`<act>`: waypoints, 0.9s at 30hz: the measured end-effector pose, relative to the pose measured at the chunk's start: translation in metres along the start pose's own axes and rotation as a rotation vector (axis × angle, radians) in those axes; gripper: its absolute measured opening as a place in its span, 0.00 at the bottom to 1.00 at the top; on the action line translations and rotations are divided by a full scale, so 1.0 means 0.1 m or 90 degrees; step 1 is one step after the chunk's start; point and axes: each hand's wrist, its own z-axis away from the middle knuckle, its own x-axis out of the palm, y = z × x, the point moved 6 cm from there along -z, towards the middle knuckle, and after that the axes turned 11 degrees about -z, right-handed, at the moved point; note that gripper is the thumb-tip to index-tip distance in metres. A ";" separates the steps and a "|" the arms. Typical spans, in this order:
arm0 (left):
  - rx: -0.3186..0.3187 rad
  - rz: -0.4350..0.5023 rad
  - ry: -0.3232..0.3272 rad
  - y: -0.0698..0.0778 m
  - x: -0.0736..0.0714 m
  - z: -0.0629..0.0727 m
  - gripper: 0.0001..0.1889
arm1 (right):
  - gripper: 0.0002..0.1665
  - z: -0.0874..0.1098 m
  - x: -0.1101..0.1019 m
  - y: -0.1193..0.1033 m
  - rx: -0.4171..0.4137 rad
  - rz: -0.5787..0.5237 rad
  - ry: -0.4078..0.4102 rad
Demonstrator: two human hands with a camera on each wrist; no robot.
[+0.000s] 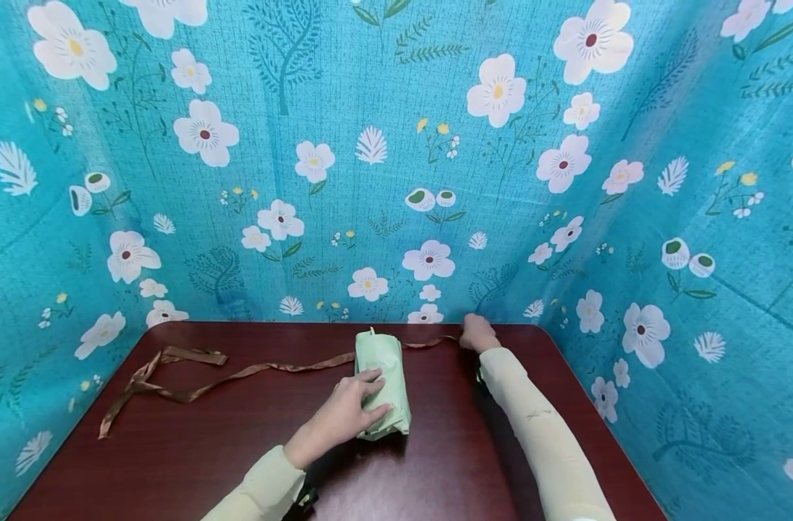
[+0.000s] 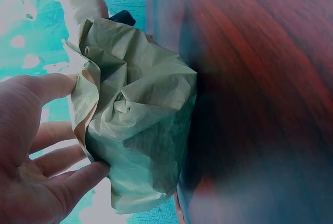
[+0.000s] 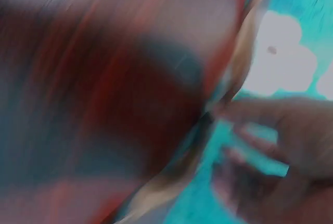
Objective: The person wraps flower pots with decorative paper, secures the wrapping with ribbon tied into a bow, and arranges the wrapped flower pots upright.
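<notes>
A package wrapped in light green paper [image 1: 385, 362] lies on the table, its crumpled folded end [image 2: 135, 94] facing the left wrist camera. My left hand [image 1: 349, 407] rests on top of the package, thumb and fingers spread over the paper. A long brown satin ribbon [image 1: 266, 367] runs across the table and passes at the package's far end, where the package hides part of it. Farther right, near the back edge, my right hand [image 1: 479, 333] pinches the ribbon between thumb and fingertips; the right wrist view is blurred, with the ribbon [image 3: 242, 52] at the fingertips.
The dark red-brown table [image 1: 253, 449] has rounded back corners. The ribbon's loose end [image 1: 132, 383] lies folded and twisted at the table's left. Blue floral cloth [image 1: 370, 181] hangs behind the table and along both sides.
</notes>
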 end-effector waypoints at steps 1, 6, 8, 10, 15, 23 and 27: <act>-0.001 0.000 -0.002 0.00 0.00 0.00 0.26 | 0.06 -0.01 0.06 -0.13 -0.040 -0.005 -0.018; -0.008 0.004 -0.011 -0.01 0.00 0.00 0.26 | 0.23 0.05 0.42 -0.79 -0.244 -0.071 -0.126; -0.009 0.004 -0.012 -0.01 0.00 0.00 0.26 | 0.21 0.08 0.55 -0.94 -0.296 -0.077 -0.150; -0.010 0.006 -0.011 -0.02 0.00 0.00 0.26 | 0.13 0.08 0.64 -1.03 -0.322 -0.055 -0.144; -0.006 0.010 -0.004 -0.01 -0.01 0.00 0.27 | 0.09 0.02 0.70 -0.96 -0.233 -0.028 -0.105; -0.002 -0.008 0.007 -0.02 -0.01 0.00 0.26 | 0.23 -0.06 0.52 -0.54 -0.089 -0.076 -0.070; -0.003 -0.006 0.003 -0.01 -0.01 0.01 0.27 | 0.20 -0.02 0.39 -0.36 -0.045 -0.095 -0.072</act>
